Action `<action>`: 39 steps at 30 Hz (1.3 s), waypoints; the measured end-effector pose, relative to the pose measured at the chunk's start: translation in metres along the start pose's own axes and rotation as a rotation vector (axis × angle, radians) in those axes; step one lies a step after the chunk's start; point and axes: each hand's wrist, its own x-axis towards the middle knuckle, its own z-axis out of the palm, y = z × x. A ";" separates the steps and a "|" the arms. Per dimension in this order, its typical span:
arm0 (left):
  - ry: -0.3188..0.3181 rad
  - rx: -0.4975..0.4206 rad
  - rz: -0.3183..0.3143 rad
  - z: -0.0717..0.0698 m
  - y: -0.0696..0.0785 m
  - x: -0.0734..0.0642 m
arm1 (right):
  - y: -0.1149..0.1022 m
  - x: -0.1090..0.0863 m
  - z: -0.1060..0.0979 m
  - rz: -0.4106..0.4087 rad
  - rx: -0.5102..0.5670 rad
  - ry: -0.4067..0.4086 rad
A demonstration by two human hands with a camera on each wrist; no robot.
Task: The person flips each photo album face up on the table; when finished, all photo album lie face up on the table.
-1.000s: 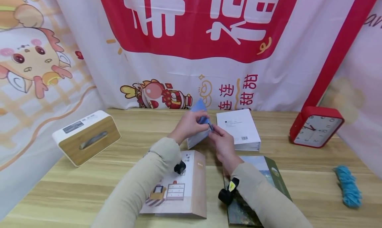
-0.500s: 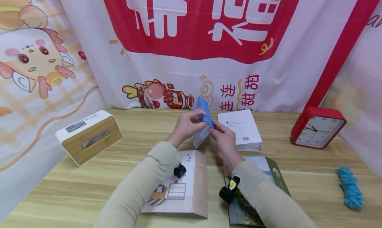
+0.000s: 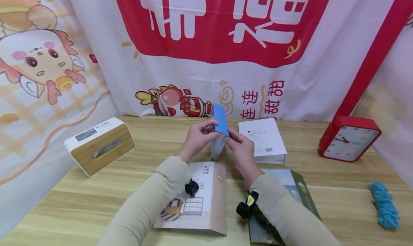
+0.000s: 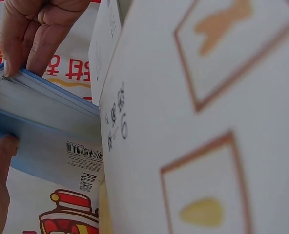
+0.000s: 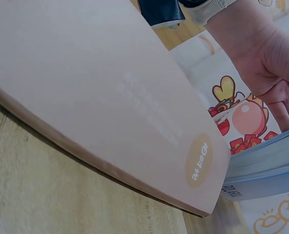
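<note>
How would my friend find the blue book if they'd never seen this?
Look across the wooden table to the hanging red-and-white cloth. In front of it, the left hand and right hand hold up the blue book. Its color sets it apart, and the white book beside it lies flat.

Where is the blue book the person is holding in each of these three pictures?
Head view: the blue book is just right of centre.
Left wrist view: the blue book is at the left edge, partly cut off.
Right wrist view: the blue book is at the right edge, below the middle, partly cut off.
Shared landmark: the white printed curtain behind it.
</note>
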 end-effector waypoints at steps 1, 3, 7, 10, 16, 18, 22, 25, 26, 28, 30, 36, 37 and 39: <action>-0.002 -0.004 -0.001 -0.001 0.000 -0.001 | 0.000 0.000 0.000 0.004 -0.001 -0.001; -0.005 -0.015 -0.009 -0.002 0.001 -0.002 | -0.001 0.000 0.001 0.008 -0.005 -0.005; -0.012 -0.010 -0.021 -0.004 0.001 -0.004 | 0.000 -0.001 0.002 0.009 0.001 -0.014; -0.022 0.001 -0.021 -0.006 -0.002 -0.006 | 0.002 -0.001 0.002 0.029 0.000 -0.020; -0.015 -0.017 -0.051 -0.011 -0.007 -0.009 | 0.004 -0.001 0.003 0.075 -0.017 -0.063; -0.010 -0.029 -0.058 -0.012 -0.008 -0.010 | 0.006 -0.001 0.004 0.078 -0.022 -0.076; -0.015 -0.040 -0.072 -0.013 -0.009 -0.011 | 0.012 -0.001 0.006 0.130 -0.069 -0.089; -0.025 -0.055 -0.071 -0.014 -0.011 -0.012 | 0.016 -0.001 0.007 0.173 -0.121 -0.101; -0.027 -0.068 -0.070 -0.015 -0.012 -0.012 | 0.017 -0.001 0.007 0.182 -0.137 -0.105; -0.024 -0.099 -0.073 -0.016 -0.013 -0.013 | 0.018 -0.001 0.008 0.181 -0.165 -0.120; -0.013 -0.118 -0.071 -0.018 -0.015 -0.014 | 0.019 0.000 0.009 0.178 -0.187 -0.123; 0.036 0.014 -0.075 -0.021 -0.011 -0.014 | 0.019 0.002 0.014 0.169 -0.223 -0.090; 0.029 0.063 -0.073 -0.022 -0.009 -0.013 | 0.020 0.002 0.014 0.166 -0.223 -0.088; -0.002 0.209 -0.049 -0.024 -0.002 -0.011 | 0.020 0.002 0.016 0.162 -0.223 -0.082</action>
